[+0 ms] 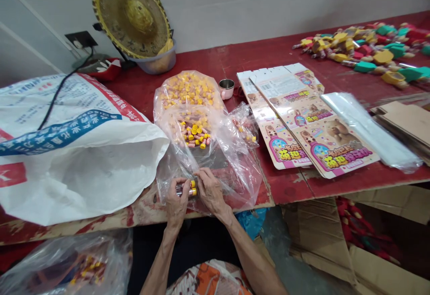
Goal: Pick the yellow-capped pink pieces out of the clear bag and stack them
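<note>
I have a couple of small yellow-capped tubes (pixel 192 190) at bottom centre of the frame, held between my left hand (pixel 175 200) and right hand (pixel 210 190), just above a clear plastic bag (pixel 208 169). Each grip is nearly closed, curled round the tubes, though my fingers hide how many there are. The step in hand looks like handling these few tubes, and the next move calls for a controlled release. A heap of matching tubes (pixel 193 133) lies in the bag on the red worktop (pixel 268 62), with printed card sheets (pixel 331 147) to the right and a white woven sack (pixel 83 165) to the left
</note>
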